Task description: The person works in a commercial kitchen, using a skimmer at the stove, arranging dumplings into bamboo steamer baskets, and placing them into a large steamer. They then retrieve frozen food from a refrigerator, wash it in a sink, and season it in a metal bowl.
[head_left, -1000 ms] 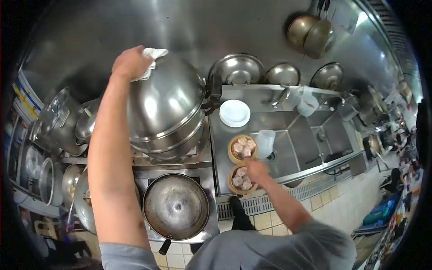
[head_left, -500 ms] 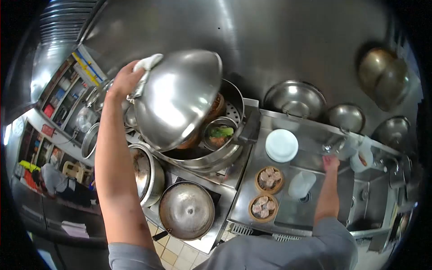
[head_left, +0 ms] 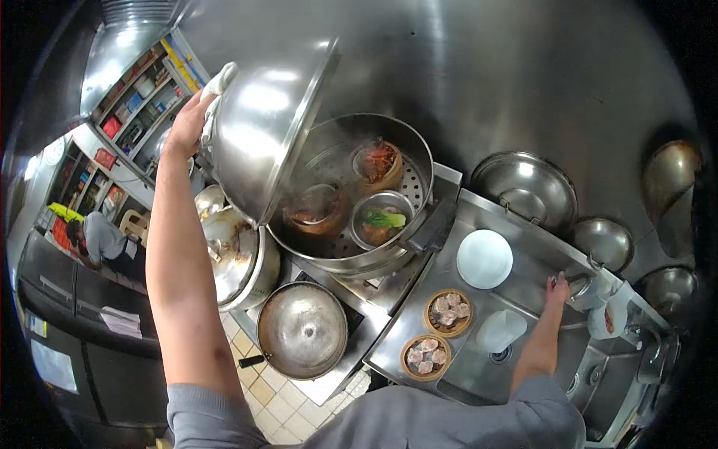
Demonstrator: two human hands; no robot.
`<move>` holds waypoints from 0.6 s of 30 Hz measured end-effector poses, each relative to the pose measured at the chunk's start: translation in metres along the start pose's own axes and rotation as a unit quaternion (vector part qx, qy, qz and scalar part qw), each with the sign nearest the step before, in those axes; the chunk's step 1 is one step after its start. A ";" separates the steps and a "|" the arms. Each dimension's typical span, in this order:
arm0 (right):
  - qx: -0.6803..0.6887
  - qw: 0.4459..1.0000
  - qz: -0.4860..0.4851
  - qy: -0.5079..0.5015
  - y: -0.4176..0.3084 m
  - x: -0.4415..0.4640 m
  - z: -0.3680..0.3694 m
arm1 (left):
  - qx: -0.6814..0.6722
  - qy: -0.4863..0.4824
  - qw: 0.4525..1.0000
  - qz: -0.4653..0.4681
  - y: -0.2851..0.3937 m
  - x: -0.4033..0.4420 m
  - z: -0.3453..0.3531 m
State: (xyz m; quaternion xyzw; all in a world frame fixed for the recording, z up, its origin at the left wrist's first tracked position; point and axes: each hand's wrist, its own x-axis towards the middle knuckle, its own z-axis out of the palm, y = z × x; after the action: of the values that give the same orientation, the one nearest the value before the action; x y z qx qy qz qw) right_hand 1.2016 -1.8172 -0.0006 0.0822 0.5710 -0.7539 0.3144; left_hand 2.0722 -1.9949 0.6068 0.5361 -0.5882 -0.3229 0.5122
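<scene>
My left hand (head_left: 188,126) is closed on a white cloth (head_left: 218,84) at the edge of a big domed steel lid (head_left: 258,123). The lid is tilted up on its side, off the steamer pot (head_left: 351,262). On the pot's perforated tray stand a metal bowl (head_left: 381,218) with green vegetable and two containers, one a bamboo basket (head_left: 385,177), with reddish-brown food. Over the sink counter, my right hand (head_left: 555,290) is next to a metal jug (head_left: 582,288). Its fingers look closed, but what they hold, if anything, is too small to make out.
Two bamboo baskets of dumplings (head_left: 449,310) and a stack of white plates (head_left: 485,258) stand on the steel counter. A lidded pot (head_left: 232,254) and a pan (head_left: 305,329) are at the stove. Far left, a person (head_left: 108,239) bends over.
My left hand has swung the lid further left and more upright, uncovering the pot's contents. The view has shifted. My right hand remains over the sink counter, now beside the metal jug.
</scene>
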 end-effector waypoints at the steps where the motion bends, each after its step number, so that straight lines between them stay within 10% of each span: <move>1: -0.007 1.000 0.001 -0.005 -0.006 -0.015 0.009 | 0.000 0.007 1.000 -0.005 0.000 -0.001 0.000; 4: -0.262 0.959 -0.028 0.106 -0.031 -0.080 0.035 | 0.005 0.030 0.999 -0.017 0.000 0.001 -0.006; 9: 0.046 0.994 0.073 -0.065 0.003 -0.032 -0.031 | -0.049 0.014 0.999 -0.003 -0.010 0.001 -0.021; 12: -0.051 0.961 0.152 -0.227 -0.021 -0.129 -0.054 | -0.056 0.034 0.998 0.007 -0.023 0.010 -0.033; 18: 0.021 0.987 0.071 -0.142 -0.068 -0.179 -0.050 | -0.033 0.045 0.998 0.024 -0.020 -0.005 -0.034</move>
State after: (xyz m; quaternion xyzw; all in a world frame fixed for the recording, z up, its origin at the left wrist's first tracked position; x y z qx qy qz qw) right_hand 1.2932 -1.6936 0.1242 0.0214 0.4976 -0.7453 0.4432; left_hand 2.1104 -1.9890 0.5963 0.5182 -0.5664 -0.3056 0.5633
